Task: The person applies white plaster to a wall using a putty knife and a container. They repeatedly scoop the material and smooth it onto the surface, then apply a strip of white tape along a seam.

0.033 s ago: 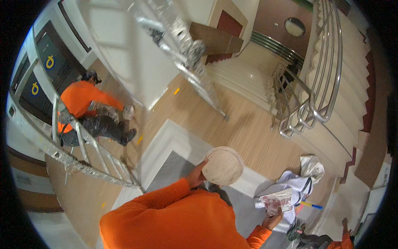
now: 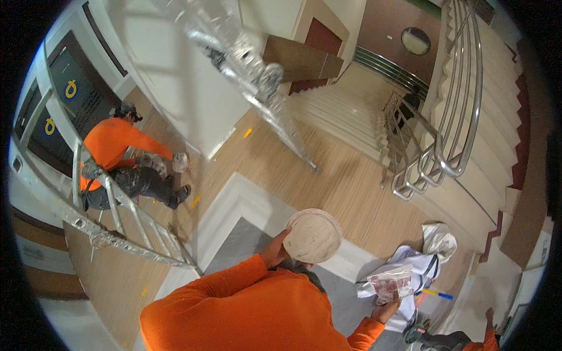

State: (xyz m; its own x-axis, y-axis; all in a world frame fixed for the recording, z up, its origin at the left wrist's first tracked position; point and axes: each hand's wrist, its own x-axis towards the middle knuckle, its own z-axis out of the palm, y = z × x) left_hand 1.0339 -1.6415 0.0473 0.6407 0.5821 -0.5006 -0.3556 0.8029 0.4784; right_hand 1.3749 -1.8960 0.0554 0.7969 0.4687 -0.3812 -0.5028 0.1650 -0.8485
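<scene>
My left hand point(image 2: 275, 250) grips the side of a round tub point(image 2: 313, 235) of pale, creamy compound. Lower right, my right hand point(image 2: 387, 307) is closed on a flat, smeared scraper point(image 2: 391, 282), its wide blade streaked white and reddish. Beneath and beside that blade, a white bundle of cloth or bags point(image 2: 407, 260) lies on the floor, with a whitish sack point(image 2: 439, 241) at its top and a blue-and-yellow long item point(image 2: 442, 295) at its right.
Co-worker in orange point(image 2: 114, 143) crouches left beside a metal ladder point(image 2: 114, 207). Another ladder point(image 2: 257, 96) stands upper middle. Stairs point(image 2: 351, 108) descend behind; steel railings point(image 2: 445, 158) stand right. Someone dark point(image 2: 413, 105) is on the stairs; another person point(image 2: 489, 333) is lower right.
The view has shifted slightly, and the tub in my left hand sits a little lower and further left. Both hands keep the same holds.
</scene>
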